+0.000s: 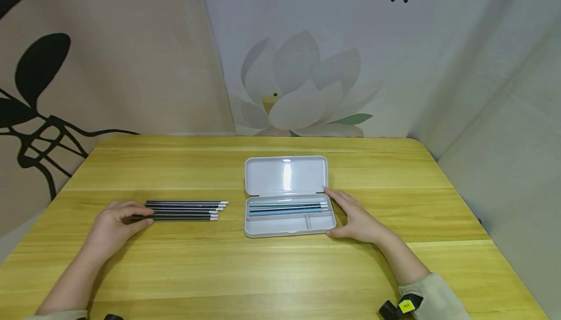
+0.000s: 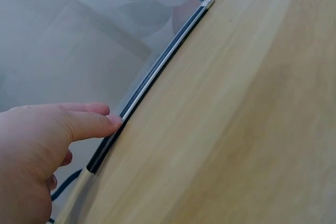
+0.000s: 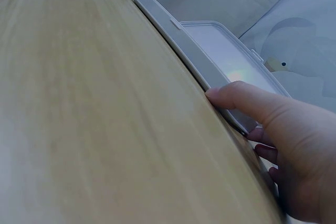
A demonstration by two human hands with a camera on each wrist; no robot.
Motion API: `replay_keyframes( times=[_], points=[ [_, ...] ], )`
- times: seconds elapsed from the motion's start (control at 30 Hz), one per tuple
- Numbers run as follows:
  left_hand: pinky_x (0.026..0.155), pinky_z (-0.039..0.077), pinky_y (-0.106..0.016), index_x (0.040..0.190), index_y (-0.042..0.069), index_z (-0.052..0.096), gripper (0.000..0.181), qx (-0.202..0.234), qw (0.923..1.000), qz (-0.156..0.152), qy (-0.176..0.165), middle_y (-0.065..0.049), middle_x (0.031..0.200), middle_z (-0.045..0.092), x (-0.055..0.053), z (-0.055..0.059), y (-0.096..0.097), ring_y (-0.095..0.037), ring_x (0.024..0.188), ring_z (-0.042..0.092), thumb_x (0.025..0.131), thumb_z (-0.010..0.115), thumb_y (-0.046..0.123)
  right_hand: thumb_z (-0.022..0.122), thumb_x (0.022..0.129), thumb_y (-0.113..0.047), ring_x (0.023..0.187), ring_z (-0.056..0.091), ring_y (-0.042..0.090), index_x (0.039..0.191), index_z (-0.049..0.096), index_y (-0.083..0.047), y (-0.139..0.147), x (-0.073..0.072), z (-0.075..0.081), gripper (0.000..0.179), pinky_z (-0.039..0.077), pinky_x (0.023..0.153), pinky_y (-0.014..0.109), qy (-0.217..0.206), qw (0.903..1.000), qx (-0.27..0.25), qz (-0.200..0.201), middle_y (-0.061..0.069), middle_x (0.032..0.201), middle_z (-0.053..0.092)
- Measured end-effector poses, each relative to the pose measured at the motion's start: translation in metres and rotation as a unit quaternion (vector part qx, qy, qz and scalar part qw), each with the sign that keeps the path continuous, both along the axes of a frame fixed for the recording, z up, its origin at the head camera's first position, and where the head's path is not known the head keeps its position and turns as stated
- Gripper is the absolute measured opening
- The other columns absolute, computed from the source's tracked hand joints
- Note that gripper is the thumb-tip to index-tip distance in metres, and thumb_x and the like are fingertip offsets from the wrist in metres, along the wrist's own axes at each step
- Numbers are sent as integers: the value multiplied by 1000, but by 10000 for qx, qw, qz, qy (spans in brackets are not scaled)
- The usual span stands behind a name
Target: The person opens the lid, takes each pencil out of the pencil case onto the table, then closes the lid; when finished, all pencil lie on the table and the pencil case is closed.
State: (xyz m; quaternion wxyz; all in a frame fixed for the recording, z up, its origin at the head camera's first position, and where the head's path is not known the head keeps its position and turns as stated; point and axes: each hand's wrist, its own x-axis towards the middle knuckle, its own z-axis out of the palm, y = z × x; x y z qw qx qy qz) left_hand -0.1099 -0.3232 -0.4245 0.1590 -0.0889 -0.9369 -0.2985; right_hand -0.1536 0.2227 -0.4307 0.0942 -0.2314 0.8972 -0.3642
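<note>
Several dark pencils (image 1: 184, 211) lie side by side on the left of the table, their silver ends facing right. My left hand (image 1: 115, 221) is at their left ends, thumb and index finger pinching the nearest pencil (image 1: 186, 219). In the left wrist view the thumb (image 2: 107, 124) lies against a dark pencil shaft. A white pencil case (image 1: 271, 226) stands with its lid (image 1: 267, 176) folded back, and several blue and dark pencils (image 1: 287, 209) fill its rear compartment. My right hand (image 1: 357, 218) grips the case's right end, thumb at the front corner, fingers along the side.
The wooden table (image 1: 280, 276) carries the pencils and case. Behind it hangs a pale curtain (image 1: 153, 57) with printed flowers and dark leaves. A divider (image 1: 308, 221) splits the case's front compartment. A black camera (image 1: 396, 308) sits on the right wrist.
</note>
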Motion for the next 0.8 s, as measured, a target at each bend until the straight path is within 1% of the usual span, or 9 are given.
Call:
replay_keyframes(
  times=[0.1,0.2,0.3,0.43,0.57,0.63,0.7,0.8],
  points=[
    [68,39,-16,93,12,77,21,88,9999,-18,-88,-5,98,65,0,1,3,-1,92,43,73,83,7,85,68,-29,136,25,38,152,27,-23,0,0,-1,102,22,103,63,16,10000,-14,4,12,150,31],
    [73,39,-15,95,12,76,21,223,9995,-114,-170,-5,102,66,0,1,10,-2,96,44,75,83,12,85,68,-29,136,25,38,152,27,-23,0,0,-1,102,22,103,63,31,10000,-21,11,13,150,32],
    [77,37,-17,96,12,76,22,405,9986,-277,-219,-6,104,66,0,2,20,-5,99,45,76,82,14,85,68,-28,136,25,38,152,27,-22,0,0,-1,102,21,104,63,46,10000,-10,14,13,149,32],
    [81,36,-19,98,11,75,23,631,9963,-481,-319,-5,106,66,-1,4,39,-6,101,45,76,82,16,85,68,-28,136,25,38,152,27,-22,-1,0,-1,103,22,104,63,39,10000,2,3,13,150,32],
    [84,36,-28,99,12,75,24,756,9940,-651,-450,0,106,67,-2,6,60,-9,101,46,77,82,17,85,68,-28,136,25,38,152,27,-22,0,0,0,103,21,104,63,23,10000,-7,-11,13,150,31],
    [84,37,-36,100,12,75,24,803,9923,-792,-508,1,105,67,-4,8,70,-13,101,47,77,81,18,85,68,-27,136,25,38,152,27,-23,0,0,-1,103,22,103,63,4,10000,-8,-20,13,150,31],
    [84,38,-42,100,12,75,24,900,9898,-924,-597,2,104,66,-5,8,80,-17,102,48,78,81,18,85,68,-27,136,25,38,152,26,-23,0,0,-2,103,22,103,63,-12,10000,-6,-26,12,150,31],
    [85,40,-47,101,13,75,24,1014,9862,-1100,-715,3,104,66,-8,8,92,-20,103,49,79,80,18,84,68,-27,136,25,37,152,26,-25,0,0,-3,102,23,103,62,-45,10000,-3,-38,12,150,31]
  ],
)
